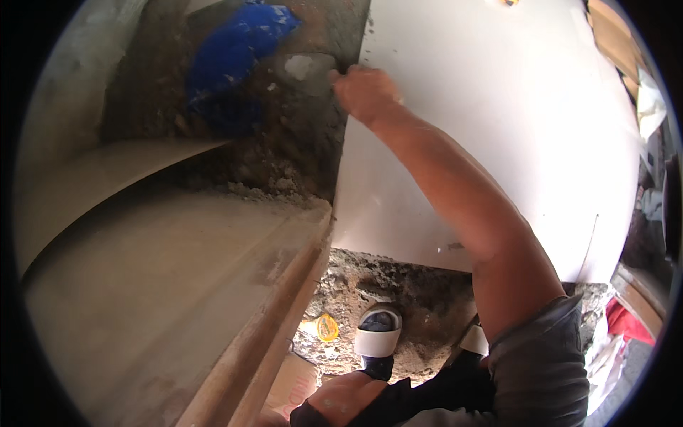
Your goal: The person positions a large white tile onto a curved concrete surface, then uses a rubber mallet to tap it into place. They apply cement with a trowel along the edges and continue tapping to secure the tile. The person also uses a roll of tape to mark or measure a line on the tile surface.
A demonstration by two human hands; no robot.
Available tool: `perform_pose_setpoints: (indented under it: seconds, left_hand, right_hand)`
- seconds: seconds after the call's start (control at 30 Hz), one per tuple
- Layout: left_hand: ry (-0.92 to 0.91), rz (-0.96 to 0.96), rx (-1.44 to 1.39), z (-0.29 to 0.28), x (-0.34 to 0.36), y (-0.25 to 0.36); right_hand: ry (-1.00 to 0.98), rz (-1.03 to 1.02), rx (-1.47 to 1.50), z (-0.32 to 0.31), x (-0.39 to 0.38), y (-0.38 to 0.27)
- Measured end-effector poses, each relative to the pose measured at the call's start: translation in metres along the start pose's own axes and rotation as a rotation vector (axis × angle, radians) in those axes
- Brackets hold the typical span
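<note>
My right hand [366, 92] reaches out at the far left edge of a large white panel [491, 135], its fingers closed. Off its fingertips, to the left, extends a flat grey blade that looks like a trowel [320, 82], with a pale lump lying on it. The handle is hidden in my fist. Under the blade is a dark, rough, dirty surface [299, 142]. A crumpled blue plastic bag [238, 50] lies just left of the trowel. My left hand is out of the picture.
A pale dusty slab with a wooden edge [263, 306] fills the lower left, a curved pale sheet [107, 178] above it. Near my sandalled foot [377, 331] lies a yellow tape measure [327, 327]. Cardboard [613, 35] and red cloth [626, 322] lie along the right.
</note>
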State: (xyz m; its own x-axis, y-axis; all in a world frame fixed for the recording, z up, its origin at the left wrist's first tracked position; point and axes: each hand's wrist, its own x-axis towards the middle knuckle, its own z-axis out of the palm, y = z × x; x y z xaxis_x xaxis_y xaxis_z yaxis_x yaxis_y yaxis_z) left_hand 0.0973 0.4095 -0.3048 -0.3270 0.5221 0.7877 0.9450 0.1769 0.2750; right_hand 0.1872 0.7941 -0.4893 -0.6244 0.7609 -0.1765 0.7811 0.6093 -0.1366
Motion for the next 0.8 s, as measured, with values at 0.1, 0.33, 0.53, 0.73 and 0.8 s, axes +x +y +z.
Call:
perform_pose_setpoints:
  seconds: [0.1,0.33,0.53,0.73,0.8]
  left_hand:
    - [0.005,0.026,-0.018,-0.001,0.006,-0.004]
    - [0.142,0.104,-0.158,0.005,0.031,-0.021]
    - [0.319,0.163,-0.376,0.029,0.069,0.01]
    - [0.58,0.21,-0.981,0.028,0.052,0.063]
    - [0.001,0.501,-1.031,0.036,0.027,0.061]
  right_hand:
    - [-0.228,-0.067,0.099,-0.005,-0.018,-0.009]
    - [-0.299,0.0,0.163,-0.072,-0.182,0.059]
    - [-0.732,0.244,0.527,-0.073,-0.376,0.045]
    - [-0.826,0.458,0.717,-0.058,-0.508,-0.004]
    - [-0.753,0.518,0.691,-0.064,-0.553,-0.001]
